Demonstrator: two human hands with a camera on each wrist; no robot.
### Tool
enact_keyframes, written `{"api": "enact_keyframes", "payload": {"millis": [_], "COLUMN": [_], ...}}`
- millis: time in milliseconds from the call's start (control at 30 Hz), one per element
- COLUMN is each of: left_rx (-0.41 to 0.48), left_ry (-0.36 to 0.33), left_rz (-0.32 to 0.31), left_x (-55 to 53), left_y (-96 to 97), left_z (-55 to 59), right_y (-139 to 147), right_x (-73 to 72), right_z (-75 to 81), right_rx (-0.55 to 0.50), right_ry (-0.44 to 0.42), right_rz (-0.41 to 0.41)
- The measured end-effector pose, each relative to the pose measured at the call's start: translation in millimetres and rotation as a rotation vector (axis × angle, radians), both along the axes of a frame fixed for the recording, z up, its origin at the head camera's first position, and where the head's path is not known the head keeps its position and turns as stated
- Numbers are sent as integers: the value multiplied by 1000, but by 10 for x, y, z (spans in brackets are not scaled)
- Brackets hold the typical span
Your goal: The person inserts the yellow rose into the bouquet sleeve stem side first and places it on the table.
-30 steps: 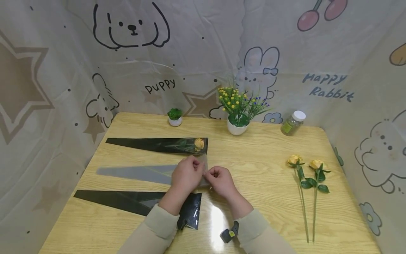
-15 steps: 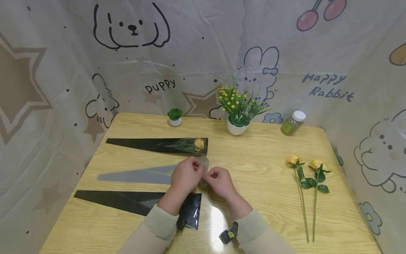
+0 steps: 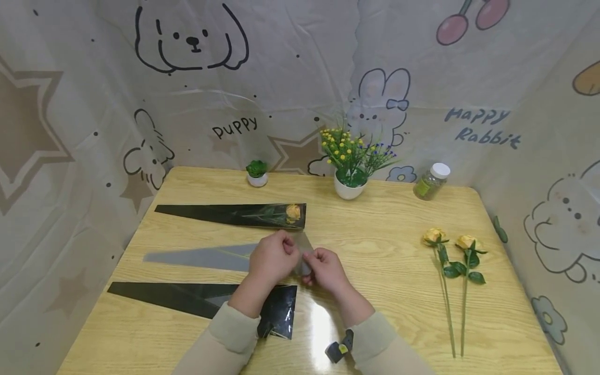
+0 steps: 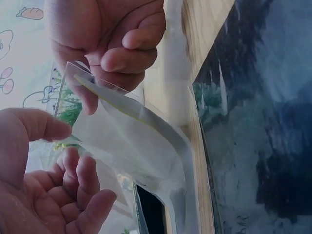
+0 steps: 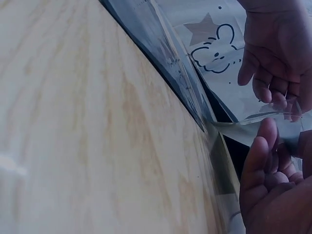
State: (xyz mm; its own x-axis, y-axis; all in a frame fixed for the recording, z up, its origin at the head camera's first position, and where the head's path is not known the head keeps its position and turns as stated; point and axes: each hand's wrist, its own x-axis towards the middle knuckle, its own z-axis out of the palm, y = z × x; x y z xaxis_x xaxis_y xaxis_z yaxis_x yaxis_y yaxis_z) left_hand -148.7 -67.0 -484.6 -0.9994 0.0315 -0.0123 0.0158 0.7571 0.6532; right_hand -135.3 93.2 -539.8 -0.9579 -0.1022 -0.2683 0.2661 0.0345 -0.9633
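A translucent grey flower sleeve point(image 3: 197, 255) with a thin yellow line lies mid-table, its wide end raised between the two hands. My left hand point(image 3: 274, 256) pinches the film at that end between thumb and forefinger. My right hand point(image 3: 326, 268) pinches the near corner of the same end, its thumb on the film. In the left wrist view the raised film point(image 4: 131, 139) bulges, its layers partly apart. In the right wrist view my right hand point(image 5: 278, 187) is low and my left hand point(image 5: 280, 53) is above it, the film between them.
Behind lies a black sleeve point(image 3: 211, 212) holding a yellow rose point(image 3: 293, 213); in front, another black sleeve point(image 3: 169, 296), partly under my left forearm. Two yellow roses point(image 3: 442, 260) lie at right. A small succulent point(image 3: 257, 169), potted flowers point(image 3: 350, 185) and a lidded jar point(image 3: 430, 182) line the back.
My right hand has shifted slightly right and down, drawing its corner of the sleeve away from my left hand. The sleeve's wide end shows more between them. My left hand has moved slightly left.
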Motion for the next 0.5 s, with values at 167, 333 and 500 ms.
{"api": "enact_keyframes", "payload": {"millis": [167, 333, 500], "left_rx": [-9, -8, 4], "left_ry": [-41, -32, -35], "left_rz": [-9, -14, -14], "left_x": [12, 7, 15], "left_y": [-7, -9, -14], "left_z": [-8, -29, -45], "right_y": [54, 278, 754], "right_x": [-1, 10, 17], "right_z": [4, 186, 497], "right_rx": [28, 68, 200], "right_ry": [7, 37, 146], "right_rz": [41, 58, -56]}}
